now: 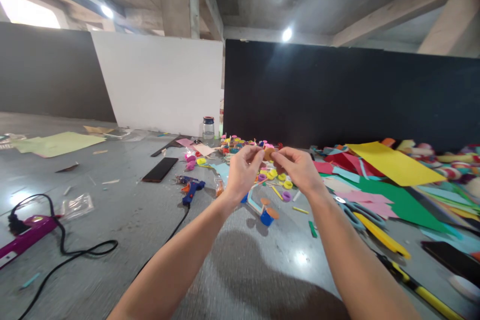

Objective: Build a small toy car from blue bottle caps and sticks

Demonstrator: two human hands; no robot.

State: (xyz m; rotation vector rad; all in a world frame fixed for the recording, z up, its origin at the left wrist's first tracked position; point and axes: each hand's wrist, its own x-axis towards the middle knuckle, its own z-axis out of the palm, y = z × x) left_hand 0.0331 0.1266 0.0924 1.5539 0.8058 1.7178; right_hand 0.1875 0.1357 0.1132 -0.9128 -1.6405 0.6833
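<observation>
My left hand [244, 169] and my right hand [299, 169] are raised over the worktable, their fingertips pinched close together. Between them is a small orange-brown disc [268, 153], gripped from both sides; its lower edge is partly hidden by fingers. Below, on the table, stands a small craft piece with a blue block [267, 217], orange discs [273, 213] on it and a bent light-blue strip [255, 204]. Purple and yellow rings [287, 196] lie just beyond, near a yellow stick [300, 210] and a green scrap [312, 229].
At left are a blue glue gun [193, 191], a black phone [160, 169] and a purple power strip [32, 232] with its cord. A glass jar [208, 129] stands behind. Scissors [356, 212], a yellow cutter [382, 236] and coloured sheets [397, 165] crowd the right side.
</observation>
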